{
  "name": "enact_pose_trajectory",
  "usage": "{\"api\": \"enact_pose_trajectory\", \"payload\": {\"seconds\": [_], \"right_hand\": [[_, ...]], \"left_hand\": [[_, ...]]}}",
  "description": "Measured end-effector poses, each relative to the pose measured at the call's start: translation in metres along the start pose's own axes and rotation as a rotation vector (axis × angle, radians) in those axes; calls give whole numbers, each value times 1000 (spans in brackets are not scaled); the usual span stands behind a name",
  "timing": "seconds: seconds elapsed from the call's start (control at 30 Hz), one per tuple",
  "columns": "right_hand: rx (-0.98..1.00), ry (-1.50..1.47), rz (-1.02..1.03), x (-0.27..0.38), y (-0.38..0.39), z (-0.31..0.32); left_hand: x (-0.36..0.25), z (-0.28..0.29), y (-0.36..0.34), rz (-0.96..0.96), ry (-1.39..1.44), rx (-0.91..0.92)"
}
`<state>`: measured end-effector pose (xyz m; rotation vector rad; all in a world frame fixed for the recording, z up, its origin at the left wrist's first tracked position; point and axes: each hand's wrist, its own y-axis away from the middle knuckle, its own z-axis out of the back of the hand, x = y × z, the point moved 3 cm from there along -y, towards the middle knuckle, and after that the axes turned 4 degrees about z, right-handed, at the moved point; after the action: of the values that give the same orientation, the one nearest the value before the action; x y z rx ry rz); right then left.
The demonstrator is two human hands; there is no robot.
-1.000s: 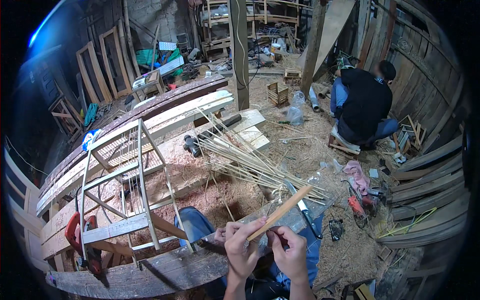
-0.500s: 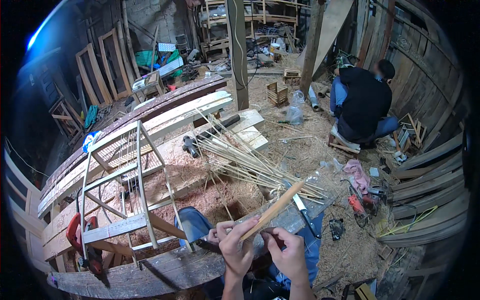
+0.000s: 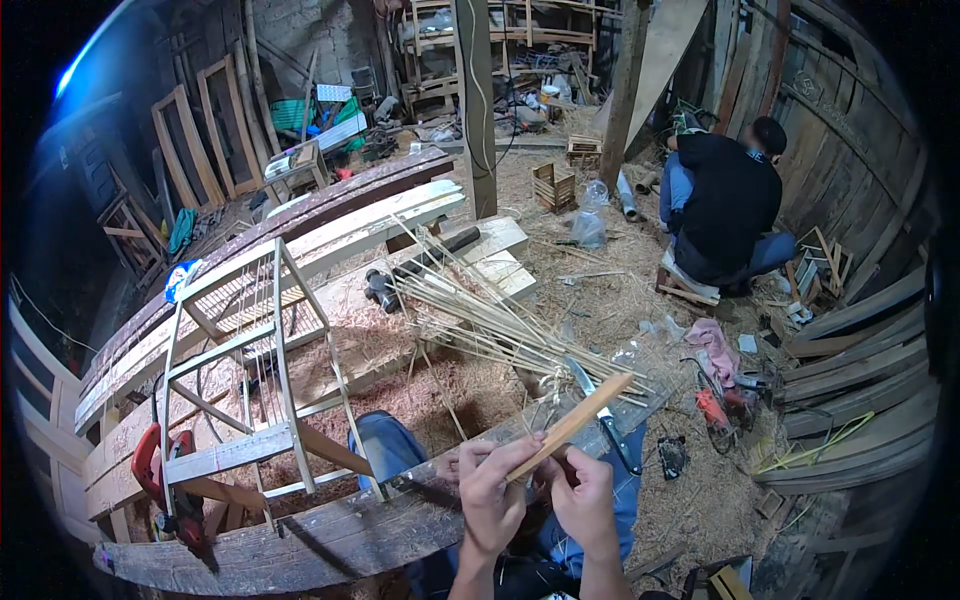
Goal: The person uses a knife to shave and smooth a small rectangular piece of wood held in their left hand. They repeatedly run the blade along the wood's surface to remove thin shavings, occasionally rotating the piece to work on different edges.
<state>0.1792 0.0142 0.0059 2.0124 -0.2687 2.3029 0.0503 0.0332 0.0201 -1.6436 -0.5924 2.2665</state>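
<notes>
My left hand (image 3: 492, 490) grips a flat tan wooden strip (image 3: 580, 418) that slants up to the right. Its lower end is lost among my fingers. My right hand (image 3: 582, 497) is closed in a pinch right beside it, under the strip; anything between those fingertips is hidden. Just past the strip, a knife (image 3: 610, 428) with a dark handle lies on the plank bench (image 3: 380, 538). Thin bamboo sticks (image 3: 500, 320) are heaped beyond my hands. At the left stands a slatted wooden frame (image 3: 225, 345) strung with thin rods.
A red-handled tool (image 3: 150, 465) leans by the frame, and a hammer (image 3: 381, 290) lies near the sticks. Long boards (image 3: 300, 250) run behind. At the right are a red power tool (image 3: 714, 408), a pink cloth (image 3: 711, 347) and a crouching person (image 3: 728, 200) facing away.
Both hands and the wooden strip have shifted slightly to the right, and the strip's raised end sits a little lower. The person's head and shoulders have moved slightly.
</notes>
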Motion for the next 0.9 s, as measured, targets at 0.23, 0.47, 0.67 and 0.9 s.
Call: {"api": "enact_pose_trajectory", "payload": {"seconds": [0.23, 0.47, 0.67, 0.9], "right_hand": [[-190, 266, 168, 28, -1, 27], [78, 587, 468, 60, -35, 18], [211, 442, 336, 46, -47, 10], [144, 239, 368, 66, -57, 3]], "left_hand": [[14, 20, -5, -21, -113, 39], [16, 19, -3, -136, -12, 232], [21, 21, 0, -142, 0, 271], [10, 28, -4, -163, -76, 270]]}}
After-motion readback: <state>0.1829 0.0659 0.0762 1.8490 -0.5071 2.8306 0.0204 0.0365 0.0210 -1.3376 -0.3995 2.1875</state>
